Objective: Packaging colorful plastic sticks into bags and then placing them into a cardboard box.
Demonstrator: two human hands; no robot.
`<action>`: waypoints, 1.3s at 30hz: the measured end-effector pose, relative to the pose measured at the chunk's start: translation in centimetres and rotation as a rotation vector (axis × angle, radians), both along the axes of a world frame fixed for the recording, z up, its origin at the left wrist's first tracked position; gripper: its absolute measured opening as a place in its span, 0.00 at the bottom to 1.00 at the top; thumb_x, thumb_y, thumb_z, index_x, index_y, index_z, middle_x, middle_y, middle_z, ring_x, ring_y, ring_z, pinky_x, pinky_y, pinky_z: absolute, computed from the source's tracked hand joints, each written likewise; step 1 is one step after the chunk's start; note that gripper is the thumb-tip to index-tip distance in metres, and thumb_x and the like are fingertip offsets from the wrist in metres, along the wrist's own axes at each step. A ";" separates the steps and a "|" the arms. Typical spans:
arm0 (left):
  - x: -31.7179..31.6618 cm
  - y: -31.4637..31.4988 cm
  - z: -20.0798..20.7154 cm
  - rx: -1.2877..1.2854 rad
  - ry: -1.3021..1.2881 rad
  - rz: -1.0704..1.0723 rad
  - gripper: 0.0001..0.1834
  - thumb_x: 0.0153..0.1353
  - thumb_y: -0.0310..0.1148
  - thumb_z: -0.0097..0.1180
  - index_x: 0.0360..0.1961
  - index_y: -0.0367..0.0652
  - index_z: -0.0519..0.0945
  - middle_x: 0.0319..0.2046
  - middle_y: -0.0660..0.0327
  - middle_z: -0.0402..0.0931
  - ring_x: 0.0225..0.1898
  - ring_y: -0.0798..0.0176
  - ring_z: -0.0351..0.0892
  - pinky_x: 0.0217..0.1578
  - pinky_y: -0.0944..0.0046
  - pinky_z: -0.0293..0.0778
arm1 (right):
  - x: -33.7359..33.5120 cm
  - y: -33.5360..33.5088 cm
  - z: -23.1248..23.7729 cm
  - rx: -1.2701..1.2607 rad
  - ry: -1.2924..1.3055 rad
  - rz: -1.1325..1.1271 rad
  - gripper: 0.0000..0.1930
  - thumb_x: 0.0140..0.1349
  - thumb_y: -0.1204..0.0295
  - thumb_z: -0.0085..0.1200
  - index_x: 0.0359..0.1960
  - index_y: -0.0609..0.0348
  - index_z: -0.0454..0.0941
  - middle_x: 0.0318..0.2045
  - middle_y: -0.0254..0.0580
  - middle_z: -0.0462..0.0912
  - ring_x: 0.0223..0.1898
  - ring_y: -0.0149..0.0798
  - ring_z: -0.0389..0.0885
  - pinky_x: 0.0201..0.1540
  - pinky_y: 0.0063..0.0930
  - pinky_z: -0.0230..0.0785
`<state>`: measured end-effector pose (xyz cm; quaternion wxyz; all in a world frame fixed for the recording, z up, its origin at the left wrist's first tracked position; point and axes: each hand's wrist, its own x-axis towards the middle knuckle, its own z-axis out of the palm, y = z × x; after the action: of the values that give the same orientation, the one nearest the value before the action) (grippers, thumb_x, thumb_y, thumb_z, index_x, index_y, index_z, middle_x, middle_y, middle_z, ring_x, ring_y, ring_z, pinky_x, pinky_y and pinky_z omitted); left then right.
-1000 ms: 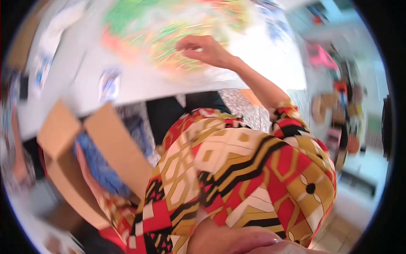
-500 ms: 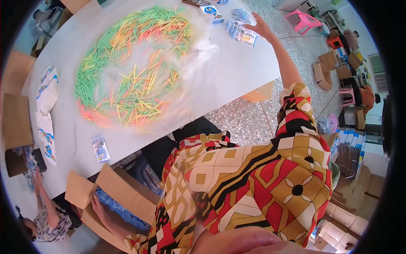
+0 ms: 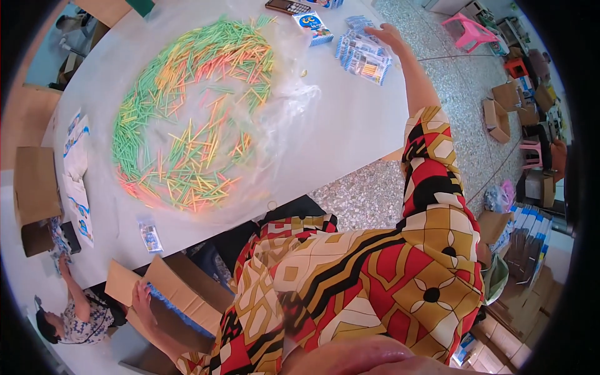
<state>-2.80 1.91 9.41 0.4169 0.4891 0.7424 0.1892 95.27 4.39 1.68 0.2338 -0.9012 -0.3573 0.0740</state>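
Note:
At the table's far right, my right hand (image 3: 389, 37) reaches over a small pile of clear-and-blue snack packets (image 3: 367, 65). Its fingers are stretched out at the pile's edge, with no packet visibly gripped. My left hand (image 3: 142, 304) is at the open cardboard carton (image 3: 181, 290) by the near edge of the table. Its fingers are up and apart beside a flap, and nothing shows in them. Blue packets (image 3: 187, 319) lie inside that carton. Many thin green, yellow and pink sticks (image 3: 203, 140) are spread on clear plastic sheeting in the middle of the table.
A single packet (image 3: 150, 236) lies near the table's front edge. White printed bags (image 3: 76, 169) lie at the left. Beside the pile are a blue-and-white pack (image 3: 312, 28) and a dark phone (image 3: 287, 6). Another person (image 3: 78, 312) works at lower left. A pink stool (image 3: 469, 32) stands beyond.
My left hand has come up from inside the carton to beside its flap. My right hand stays over the packet pile, its fingers shifted slightly. The whole view has moved a little.

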 end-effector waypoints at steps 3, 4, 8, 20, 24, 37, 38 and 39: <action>3.2 1.2 1.1 0.092 -0.071 -0.094 0.27 0.64 0.47 0.47 0.58 0.40 0.67 0.48 0.59 0.72 0.47 0.65 0.71 0.50 0.66 0.64 | 0.1 0.5 1.3 -0.147 0.166 0.101 0.36 0.47 0.47 0.59 0.47 0.69 0.74 0.44 0.53 0.78 0.44 0.43 0.78 0.47 0.32 0.68; 4.6 1.3 1.6 0.092 -0.066 -0.091 0.27 0.64 0.47 0.47 0.58 0.40 0.67 0.48 0.59 0.72 0.47 0.65 0.71 0.50 0.66 0.64 | -0.6 0.9 2.0 -0.146 0.171 0.105 0.36 0.47 0.47 0.59 0.47 0.69 0.74 0.44 0.53 0.78 0.44 0.43 0.78 0.47 0.32 0.68; 7.9 2.9 2.6 0.048 -0.070 -0.138 0.25 0.65 0.42 0.47 0.58 0.37 0.66 0.47 0.58 0.71 0.48 0.65 0.71 0.50 0.68 0.65 | -1.3 0.9 0.8 0.025 0.304 0.194 0.31 0.48 0.52 0.59 0.47 0.67 0.75 0.45 0.50 0.77 0.41 0.38 0.79 0.45 0.28 0.68; 29.5 1.2 1.6 0.462 -0.042 -0.788 0.16 0.56 0.24 0.53 0.48 0.35 0.75 0.39 0.57 0.79 0.41 0.65 0.77 0.45 0.68 0.70 | -6.1 -0.7 -3.4 0.031 0.039 0.228 0.32 0.52 0.52 0.57 0.56 0.57 0.70 0.48 0.49 0.77 0.49 0.44 0.77 0.53 0.33 0.67; 41.5 -1.2 -0.3 0.250 -0.443 -1.076 0.15 0.56 0.26 0.55 0.46 0.37 0.76 0.34 0.59 0.80 0.36 0.67 0.79 0.40 0.67 0.73 | -7.3 -3.9 -4.3 0.093 -0.068 0.236 0.32 0.52 0.51 0.57 0.53 0.59 0.71 0.44 0.51 0.79 0.45 0.44 0.79 0.47 0.34 0.70; 57.3 -1.9 -10.2 0.332 -0.497 -1.043 0.14 0.52 0.29 0.58 0.40 0.35 0.76 0.24 0.58 0.79 0.25 0.69 0.79 0.29 0.70 0.73 | -17.0 -9.6 -1.7 0.061 0.003 0.310 0.23 0.54 0.52 0.55 0.37 0.63 0.74 0.28 0.48 0.80 0.31 0.41 0.79 0.35 0.34 0.69; 57.4 -1.8 -10.2 0.378 -0.471 -1.060 0.13 0.52 0.30 0.58 0.37 0.35 0.75 0.23 0.57 0.79 0.23 0.67 0.79 0.28 0.69 0.73 | -17.5 -9.9 -1.3 0.035 0.069 0.297 0.23 0.56 0.51 0.54 0.37 0.62 0.74 0.29 0.45 0.80 0.32 0.40 0.79 0.36 0.32 0.68; 57.5 -1.7 -10.2 0.425 -0.444 -1.078 0.11 0.51 0.30 0.58 0.35 0.36 0.75 0.22 0.57 0.79 0.21 0.65 0.79 0.26 0.68 0.73 | -18.1 -10.3 -1.0 0.010 0.135 0.284 0.23 0.57 0.51 0.52 0.36 0.62 0.74 0.29 0.43 0.79 0.33 0.38 0.78 0.36 0.31 0.67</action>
<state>54.71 0.17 -0.81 0.4918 0.8166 0.2327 0.1929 77.19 -5.86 0.72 0.2488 -0.8335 -0.4650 0.1649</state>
